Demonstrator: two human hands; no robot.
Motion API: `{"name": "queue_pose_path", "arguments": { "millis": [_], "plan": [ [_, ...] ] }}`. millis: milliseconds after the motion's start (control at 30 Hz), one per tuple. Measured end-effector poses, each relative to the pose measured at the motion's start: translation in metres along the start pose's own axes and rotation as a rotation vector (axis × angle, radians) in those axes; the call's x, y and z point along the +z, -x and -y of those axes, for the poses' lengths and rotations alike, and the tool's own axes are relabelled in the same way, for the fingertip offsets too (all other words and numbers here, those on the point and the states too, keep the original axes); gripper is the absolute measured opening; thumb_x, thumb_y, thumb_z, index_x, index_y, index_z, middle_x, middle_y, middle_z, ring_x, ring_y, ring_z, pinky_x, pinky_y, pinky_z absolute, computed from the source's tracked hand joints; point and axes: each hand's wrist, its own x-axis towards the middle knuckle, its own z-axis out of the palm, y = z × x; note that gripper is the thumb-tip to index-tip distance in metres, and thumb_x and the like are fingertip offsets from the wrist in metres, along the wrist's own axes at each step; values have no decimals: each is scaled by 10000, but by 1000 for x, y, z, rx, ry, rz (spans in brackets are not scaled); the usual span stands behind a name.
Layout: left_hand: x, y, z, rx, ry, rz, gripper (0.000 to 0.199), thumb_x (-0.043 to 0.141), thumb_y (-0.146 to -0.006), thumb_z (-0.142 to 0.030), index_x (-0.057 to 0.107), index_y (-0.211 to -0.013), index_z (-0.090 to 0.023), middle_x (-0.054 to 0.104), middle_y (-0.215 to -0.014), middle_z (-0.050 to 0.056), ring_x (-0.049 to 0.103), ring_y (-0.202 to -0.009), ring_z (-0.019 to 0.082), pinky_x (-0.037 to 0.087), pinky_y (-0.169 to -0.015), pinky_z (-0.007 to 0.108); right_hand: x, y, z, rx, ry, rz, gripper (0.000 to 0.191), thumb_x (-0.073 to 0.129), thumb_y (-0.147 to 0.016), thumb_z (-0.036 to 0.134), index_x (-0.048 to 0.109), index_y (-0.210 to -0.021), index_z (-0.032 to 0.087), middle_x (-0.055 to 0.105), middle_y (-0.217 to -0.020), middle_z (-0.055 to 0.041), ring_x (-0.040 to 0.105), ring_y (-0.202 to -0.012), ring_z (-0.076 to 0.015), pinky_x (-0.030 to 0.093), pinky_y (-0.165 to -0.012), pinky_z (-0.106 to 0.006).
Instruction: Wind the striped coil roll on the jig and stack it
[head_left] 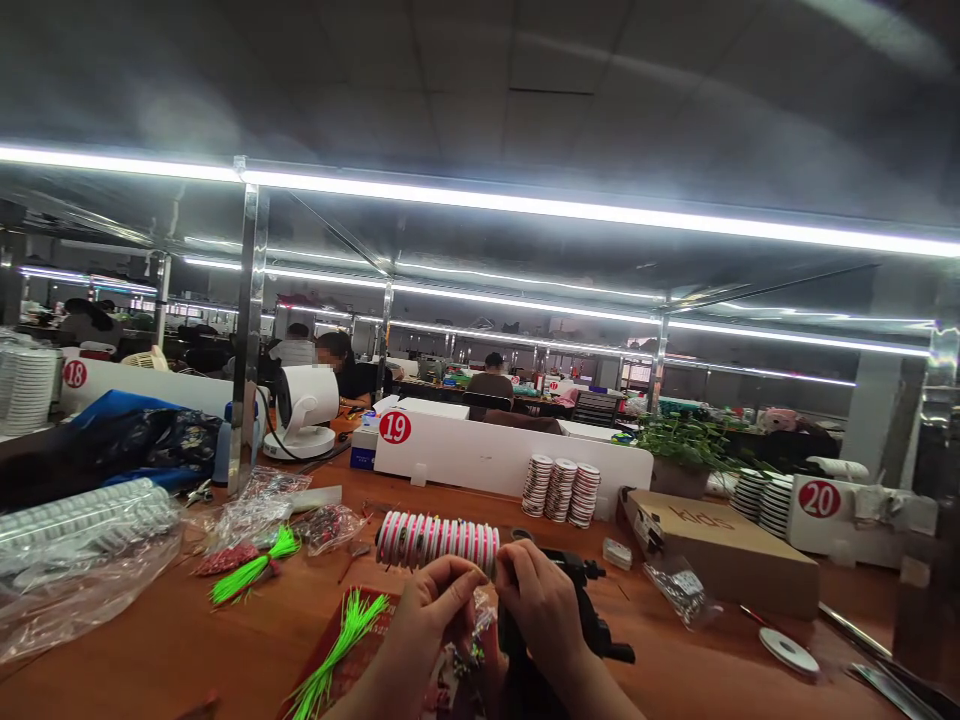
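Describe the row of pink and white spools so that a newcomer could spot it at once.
Find the white divider with 19 on a red disc, then drop to the table before it. Just beyond the left hand and right hand lies the row of spools. Unlike the three upright stacks near the divider, it lies on its side and shows bright pink bands.

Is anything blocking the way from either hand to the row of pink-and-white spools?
Nothing visible does: the left hand and right hand are right in front of the row of spools. The black device shows beside the right hand, off that path.
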Motion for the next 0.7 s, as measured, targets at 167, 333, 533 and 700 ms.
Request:
{"name": "queue_pose_path", "arguments": {
  "millis": [167, 333, 533, 700],
  "plan": [
    [2, 1, -1, 45, -82, 31, 342, 700, -555, -462, 578, -621, -150, 466, -349, -73, 375, -284, 45, 304, -305, 151, -2, -3, 1, 88, -5, 73, 235, 333, -816, 110, 509, -671, 167, 534, -574, -10, 525, -500, -132, 390, -490, -223],
    [5, 5, -4, 58, -164, 75, 318, 669, -598, -452, 570, -626, -151, 466, -350, -72, 381, -290, 46, 302, -316, 150, -4, -5, 4, 145, -24, 167, 247, 319, -808, 118, 518, -671, 167, 552, -595, -25, 546, -528, -153, 385, -501, -238],
    [7, 12, -7, 58, -251, 71, 312, 665, -596, -442, 565, -618, -148, 437, -349, -82, 358, -307, 42, 288, -331, 147, -19, -13, 6, 272, -136, 293, 142, 400, -792, 132, 521, -730, 178, 574, -660, -7, 564, -574, -139, 406, -532, -222],
    [4, 20, 0, 26, -281, 118, 319, 632, -623, -467, 542, -618, -161, 444, -348, -80, 372, -286, 52, 257, -315, 156, -29, -11, 9, 605, -432, 379, 129, 443, -793, 257, 551, -802, 186, 607, -771, -36, 581, -712, -180, 424, -641, -273]
  ]
}}
